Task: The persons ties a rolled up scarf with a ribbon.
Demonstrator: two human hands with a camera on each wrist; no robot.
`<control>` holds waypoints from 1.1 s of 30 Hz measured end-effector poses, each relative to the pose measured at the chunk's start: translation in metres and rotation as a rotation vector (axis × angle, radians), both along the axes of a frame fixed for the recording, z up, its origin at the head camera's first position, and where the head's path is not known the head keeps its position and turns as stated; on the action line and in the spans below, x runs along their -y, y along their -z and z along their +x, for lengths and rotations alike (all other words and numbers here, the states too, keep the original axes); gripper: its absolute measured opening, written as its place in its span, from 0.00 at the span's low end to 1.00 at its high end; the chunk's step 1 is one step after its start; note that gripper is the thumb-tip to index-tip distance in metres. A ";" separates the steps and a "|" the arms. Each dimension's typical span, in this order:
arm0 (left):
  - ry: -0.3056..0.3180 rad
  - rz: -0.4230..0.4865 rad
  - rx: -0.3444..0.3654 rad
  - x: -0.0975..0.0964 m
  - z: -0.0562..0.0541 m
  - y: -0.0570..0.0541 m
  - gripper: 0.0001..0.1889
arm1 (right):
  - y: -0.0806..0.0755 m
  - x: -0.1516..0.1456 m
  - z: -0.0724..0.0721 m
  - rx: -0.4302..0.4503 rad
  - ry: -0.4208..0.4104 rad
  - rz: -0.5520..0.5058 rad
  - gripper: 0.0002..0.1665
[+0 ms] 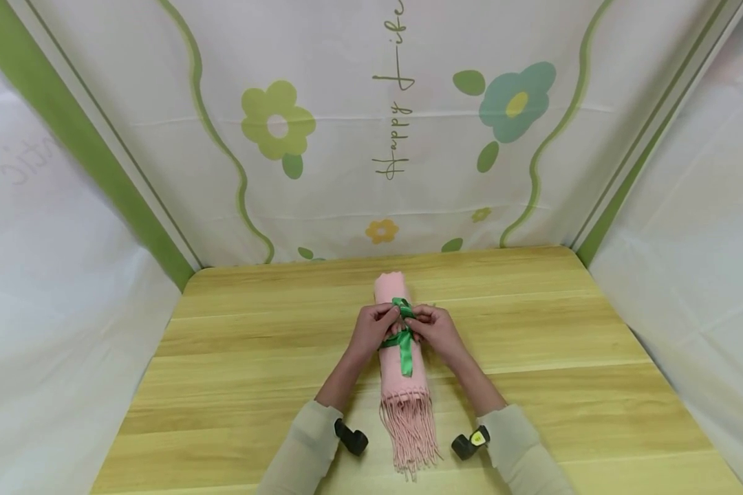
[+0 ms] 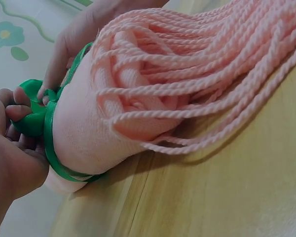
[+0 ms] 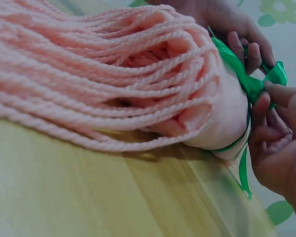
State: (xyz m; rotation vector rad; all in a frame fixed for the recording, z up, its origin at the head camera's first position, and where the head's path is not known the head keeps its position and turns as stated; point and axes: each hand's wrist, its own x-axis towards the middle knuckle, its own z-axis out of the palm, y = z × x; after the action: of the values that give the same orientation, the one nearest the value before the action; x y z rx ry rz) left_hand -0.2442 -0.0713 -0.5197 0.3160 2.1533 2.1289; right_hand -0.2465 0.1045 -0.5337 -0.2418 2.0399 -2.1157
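A pink scarf [image 1: 402,378], rolled into a long bundle, lies lengthwise on the table with its twisted fringe [image 1: 410,433] towards the person. Round its middle runs a green satin ribbon [image 1: 405,354], one end hanging down over the roll. The left hand [image 1: 371,328] pinches a loop of the ribbon from the left side. From the right, the right hand [image 1: 436,331] pinches the ribbon close to the knot, the two hands nearly touching. In the right wrist view a loose ribbon tail [image 3: 243,173] dangles below the roll. Fingers partly hide the knot.
The wooden table [image 1: 254,357] has a white printed cloth [image 1: 347,185] with flowers behind it and white cloth sides [image 1: 687,240] left and right. Black wrist cameras [image 1: 351,437] sit on both sleeves, near the fringe.
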 end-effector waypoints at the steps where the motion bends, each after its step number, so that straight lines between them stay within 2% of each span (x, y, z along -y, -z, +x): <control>1: 0.000 0.000 -0.003 0.000 0.000 0.000 0.20 | -0.004 0.002 0.002 -0.023 0.032 0.051 0.09; 4: 0.005 -0.004 -0.013 0.000 0.000 0.001 0.21 | -0.016 0.007 0.009 -0.115 0.108 0.193 0.06; 7: 0.008 0.002 -0.009 0.000 0.001 0.002 0.21 | -0.028 0.012 0.016 -0.188 0.141 0.280 0.05; 10: 0.012 0.007 -0.007 0.000 0.003 0.002 0.22 | -0.033 0.017 0.019 -0.229 0.173 0.312 0.07; 13: 0.018 -0.001 -0.016 0.000 0.003 0.001 0.24 | -0.033 0.019 0.019 -0.232 0.210 0.276 0.09; 17: 0.028 -0.005 -0.016 0.000 0.004 0.000 0.25 | -0.024 0.019 0.013 -0.179 0.226 0.133 0.11; 20: 0.043 0.003 0.001 0.001 0.004 -0.001 0.25 | -0.010 0.016 0.006 -0.106 0.202 -0.028 0.12; 24: 0.068 0.011 0.033 0.003 0.008 -0.013 0.23 | 0.007 0.010 0.000 -0.065 0.109 -0.246 0.10; 28: 0.066 0.016 0.049 0.005 0.014 -0.028 0.21 | 0.011 0.003 0.000 -0.082 -0.037 -0.406 0.10; 31: 0.060 0.022 0.062 0.005 0.010 -0.021 0.21 | 0.011 -0.003 0.000 -0.079 -0.139 -0.516 0.15; 33: 0.058 0.027 0.066 0.004 0.007 -0.014 0.22 | 0.011 -0.006 -0.001 -0.081 -0.165 -0.538 0.15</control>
State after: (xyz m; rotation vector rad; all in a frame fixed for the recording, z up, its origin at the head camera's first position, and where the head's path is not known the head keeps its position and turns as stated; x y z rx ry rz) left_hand -0.2373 -0.0756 -0.5062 0.3020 2.0559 2.1086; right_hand -0.2472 0.1108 -0.5451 -0.5560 1.3837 -2.5321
